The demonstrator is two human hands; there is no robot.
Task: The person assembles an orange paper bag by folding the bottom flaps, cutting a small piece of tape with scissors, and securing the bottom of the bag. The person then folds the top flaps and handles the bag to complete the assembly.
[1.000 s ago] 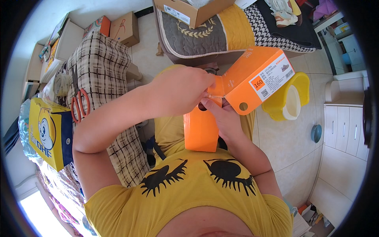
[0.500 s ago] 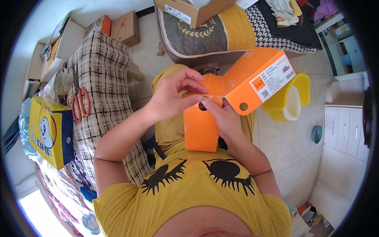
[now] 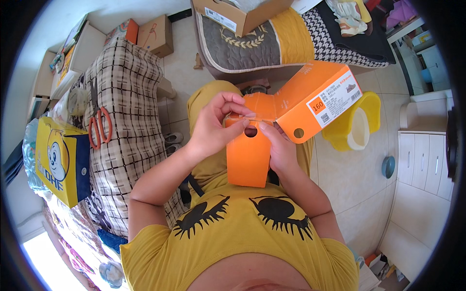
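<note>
An orange cardboard shoe box (image 3: 248,162) is held in front of my lap, partly unfolded. Its side with a white label (image 3: 335,97) stretches away to the right, and a round hole shows in the panel nearest me. My left hand (image 3: 213,123) pinches the fold at the panel's top edge with thumb and fingertips. My right hand (image 3: 282,148) grips the box from the right, its thumb resting beside the hole; the other fingers are partly hidden behind the cardboard. Thumbs of both hands are close together on either side of the hole.
Red-handled scissors (image 3: 100,127) and a yellow-and-blue box (image 3: 60,162) lie on the checked cloth (image 3: 131,92) at left. Ahead is a padded bed or bench (image 3: 247,48) with an open brown carton (image 3: 264,14) and shoes (image 3: 350,22). A yellow plastic seat (image 3: 366,114) stands at right.
My left hand has shifted a little down and to the right along the fold, its thumb moving off the hole. The hole is now more exposed. My right hand has barely moved.
</note>
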